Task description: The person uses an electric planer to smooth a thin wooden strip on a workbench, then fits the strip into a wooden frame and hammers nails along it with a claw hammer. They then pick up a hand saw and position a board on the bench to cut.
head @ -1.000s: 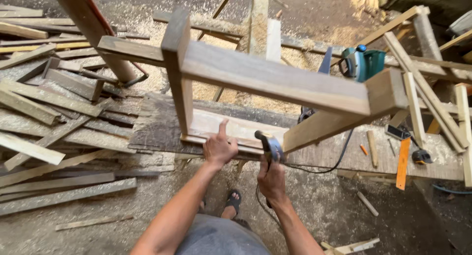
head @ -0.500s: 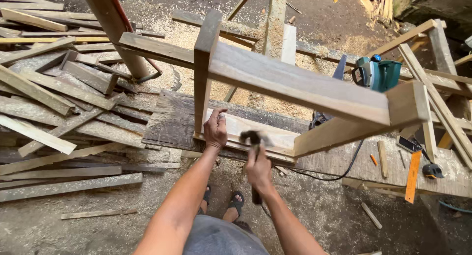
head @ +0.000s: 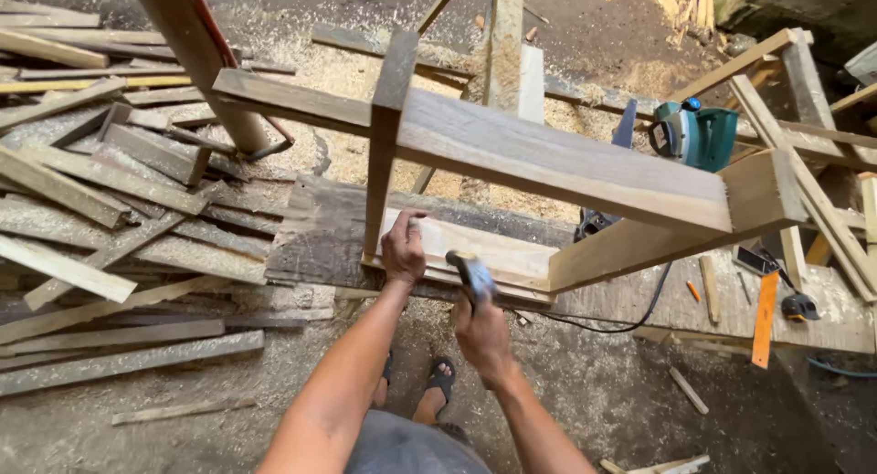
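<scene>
Loose wooden offcuts (head: 100, 209) are strewn over the sawdust-covered floor at the left. Next, the left hand (head: 403, 250) is laid flat, fingers released, on the pale lower rail (head: 498, 253) of a wooden frame (head: 548, 163), seemingly so that the piece is kept steady. Just beside it, the right hand (head: 481, 332) is clenched round the handle of a hammer (head: 472, 275), whose head is blurred just above that rail. Farther right, a teal power planer (head: 696, 134) is rested on boards. No containers are seen.
</scene>
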